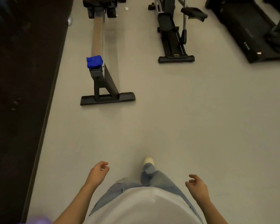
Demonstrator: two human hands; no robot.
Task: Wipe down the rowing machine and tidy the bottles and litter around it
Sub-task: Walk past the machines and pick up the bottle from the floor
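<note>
**Left hand** (pixel 98 172): fingers loosely curled, holding nothing.
**Right hand** (pixel 196 185): likewise loosely curled and empty. Both hang low at the near edge of the floor (pixel 168 118), one on either side of the person's legs.
**Blue cloth** (pixel 94 61): bunched, resting on the near end of the rail (pixel 98 33) of the rowing machine (pixel 107 98), above its rear foot. It lies ahead of the hands and to the left, well apart from them. The left hand is nearer and is probably the one to take it.
**Rail:** long axis runs straight away from the person.
**White scrap** (pixel 126 8): on the floor beside the machine's far end.
**Pale item** (pixel 69 21): at the dark mat's (pixel 14 78) edge, too blurred to identify.
</note>
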